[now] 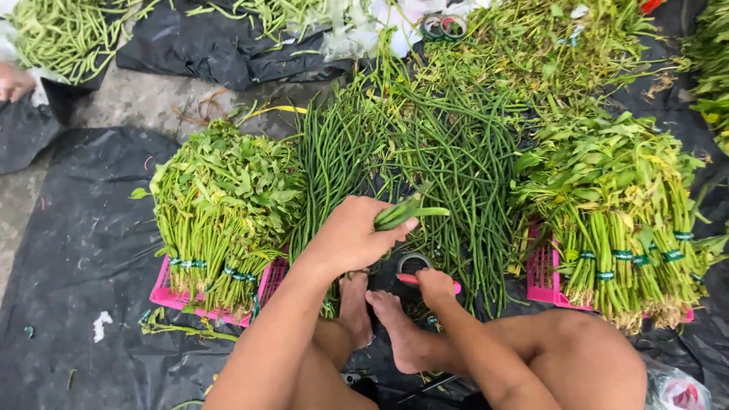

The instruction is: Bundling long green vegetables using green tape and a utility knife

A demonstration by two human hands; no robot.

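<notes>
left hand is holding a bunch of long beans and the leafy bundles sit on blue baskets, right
Not quite: the baskets are pink, not blue, as the head view shows. The left hand does hold a bunch of long beans, and the leafy bundles do sit on them.

The left hand (351,237) grips a small bunch of long beans (406,212), fingers closed around it above the big heap of long beans (448,159) on the black plastic sheet (83,250). The right hand (435,287) is closed on a red-handled tool (414,279) beside a roll of tape (414,263), just above bare feet (380,311). Tied bundles of leafy greens (220,212) lie over pink baskets (171,296) at either side.
</notes>
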